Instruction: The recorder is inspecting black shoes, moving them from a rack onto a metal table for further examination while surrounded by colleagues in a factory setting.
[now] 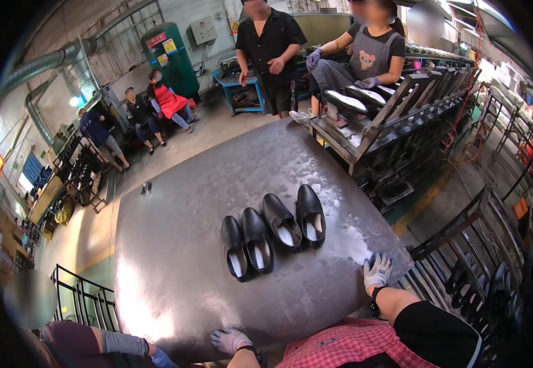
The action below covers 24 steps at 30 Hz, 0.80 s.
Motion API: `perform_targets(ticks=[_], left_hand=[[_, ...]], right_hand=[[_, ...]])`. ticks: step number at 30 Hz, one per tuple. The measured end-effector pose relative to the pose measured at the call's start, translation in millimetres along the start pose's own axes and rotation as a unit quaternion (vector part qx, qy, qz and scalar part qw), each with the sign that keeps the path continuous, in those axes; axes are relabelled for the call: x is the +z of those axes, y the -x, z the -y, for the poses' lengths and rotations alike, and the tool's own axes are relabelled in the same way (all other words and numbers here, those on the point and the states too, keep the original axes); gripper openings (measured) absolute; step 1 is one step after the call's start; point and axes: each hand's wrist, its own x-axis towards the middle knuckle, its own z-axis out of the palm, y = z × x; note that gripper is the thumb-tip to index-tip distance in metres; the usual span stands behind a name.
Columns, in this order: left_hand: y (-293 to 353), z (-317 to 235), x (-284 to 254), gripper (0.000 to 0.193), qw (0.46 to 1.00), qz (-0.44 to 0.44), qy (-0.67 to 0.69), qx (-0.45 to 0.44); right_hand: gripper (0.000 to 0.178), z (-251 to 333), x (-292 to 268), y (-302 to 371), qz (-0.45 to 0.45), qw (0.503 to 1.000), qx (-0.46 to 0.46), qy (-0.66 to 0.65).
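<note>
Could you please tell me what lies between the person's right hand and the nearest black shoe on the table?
In the head view, only bare tabletop with pale patches lies between the right hand and the rightmost black shoe.

The lower edge cuts off the red checked garment (347, 345).

Left grip (231, 340): pale glove, whitish, fabric-like; black band (247, 348) at the wrist, with a thicker dark part, detail too small to tell.

Right grip (378, 271): matching pale glove, bluish tint at the fingers, small dark marking on the back; black wristband (374, 295).

Right sleeve (435, 331): black, short, with a narrow pale stripe along its right side.

Torso: red-and-pink checked garment (346, 345), one small dark, light-edged detail at front; black cloth alongside.
</note>
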Motion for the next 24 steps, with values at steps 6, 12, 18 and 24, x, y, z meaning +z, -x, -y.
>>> perform_targets(ticks=[6, 12, 18, 24], left_hand=[[-3, -2, -7, 0.041, 0.997, 0.068, 0.008, -0.024], [0, -1, -1, 0.042, 1.0, 0.003, 0.009, 0.0], [-2, 0, -3, 0.044, 1.0, 0.02, 0.008, 0.004], [-2, -2, -6, 0.043, 0.999, 0.049, 0.003, -0.008]], right_hand=[[0.065, -1, 5, -2, 0.006, 1.0, 0.012, 0.001], [0.066, -3, 4, 0, -0.019, 0.999, -0.041, -0.002], [0.064, -1, 2, 1, -0.01, 0.999, -0.032, -0.011], [0.069, -7, 18, -2, -0.034, 0.999, -0.024, 0.009]])
